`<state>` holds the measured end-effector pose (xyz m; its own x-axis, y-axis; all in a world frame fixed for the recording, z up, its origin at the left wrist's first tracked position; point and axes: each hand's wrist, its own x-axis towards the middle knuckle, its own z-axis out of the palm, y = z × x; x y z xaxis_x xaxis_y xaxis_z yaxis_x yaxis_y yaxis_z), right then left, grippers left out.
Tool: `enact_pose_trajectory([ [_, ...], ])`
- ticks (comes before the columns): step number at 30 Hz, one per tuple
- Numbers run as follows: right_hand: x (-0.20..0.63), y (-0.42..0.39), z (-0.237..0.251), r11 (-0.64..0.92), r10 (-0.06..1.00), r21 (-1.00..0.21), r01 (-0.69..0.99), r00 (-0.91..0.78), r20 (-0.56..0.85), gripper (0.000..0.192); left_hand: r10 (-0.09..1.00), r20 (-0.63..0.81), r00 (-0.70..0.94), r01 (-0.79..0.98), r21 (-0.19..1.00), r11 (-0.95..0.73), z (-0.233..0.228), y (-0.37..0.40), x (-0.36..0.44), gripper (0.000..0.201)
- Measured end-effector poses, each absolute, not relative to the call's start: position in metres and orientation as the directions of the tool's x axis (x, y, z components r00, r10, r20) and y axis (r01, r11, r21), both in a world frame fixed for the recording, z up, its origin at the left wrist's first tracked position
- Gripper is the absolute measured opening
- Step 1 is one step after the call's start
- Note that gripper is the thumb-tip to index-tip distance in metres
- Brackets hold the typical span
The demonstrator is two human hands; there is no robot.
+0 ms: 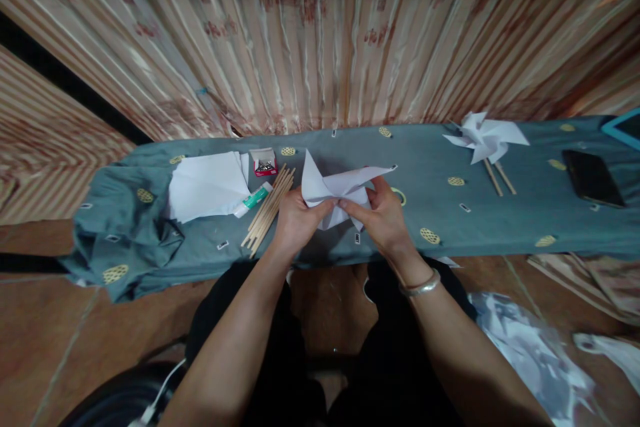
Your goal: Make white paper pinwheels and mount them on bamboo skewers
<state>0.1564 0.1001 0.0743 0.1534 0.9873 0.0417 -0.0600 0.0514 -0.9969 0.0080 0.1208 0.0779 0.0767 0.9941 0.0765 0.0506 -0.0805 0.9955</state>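
Note:
Both hands hold a white paper pinwheel shape [334,187] over the bench covered in blue-grey cloth [440,213]. My left hand [296,220] pinches its lower middle from the left. My right hand [384,217], with a silver bangle on the wrist, grips it from the right, fingers meeting at the centre. Pointed paper flaps stick up and to the right. A bundle of wooden sticks [269,212] lies just left of my left hand.
A stack of white paper sheets [207,185], a glue tube [254,199] and a small red box of pins [264,162] lie to the left. Finished paper pinwheels on sticks [484,140] and a black phone [593,177] sit at right. Paper scraps [530,347] litter the floor. Curtain behind.

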Motion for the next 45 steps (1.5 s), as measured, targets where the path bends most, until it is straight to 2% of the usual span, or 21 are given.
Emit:
enact_pose_trajectory([
  [4,0.1568,0.0997,0.0761,0.038,0.990,-0.996,-0.082,0.137,0.026,0.066,0.996,0.064,0.064,0.032,0.997,-0.066,0.0800,0.1197,0.0076,0.023],
  [10,0.1574,0.1002,0.0729,0.003,0.989,-0.996,-0.088,0.148,-0.010,0.082,0.998,0.042,0.046,0.045,0.998,-0.045,0.0819,0.1182,0.0061,0.021],
  [16,0.1569,0.1002,0.0711,-0.003,0.988,-0.996,-0.084,0.154,-0.016,0.084,0.997,0.061,0.054,0.056,0.996,-0.064,0.0810,0.1184,0.0056,0.021],
  [25,0.1550,0.1014,0.0699,-0.019,0.985,-0.992,-0.123,0.166,-0.039,0.077,0.997,0.061,0.044,0.126,0.990,-0.066,0.0865,0.1191,0.0053,0.015],
  [45,0.1558,0.1013,0.0671,-0.004,0.987,-0.990,-0.140,0.156,-0.027,0.062,0.997,0.053,0.049,0.118,0.991,-0.059,0.0846,0.1203,0.0053,0.018],
])
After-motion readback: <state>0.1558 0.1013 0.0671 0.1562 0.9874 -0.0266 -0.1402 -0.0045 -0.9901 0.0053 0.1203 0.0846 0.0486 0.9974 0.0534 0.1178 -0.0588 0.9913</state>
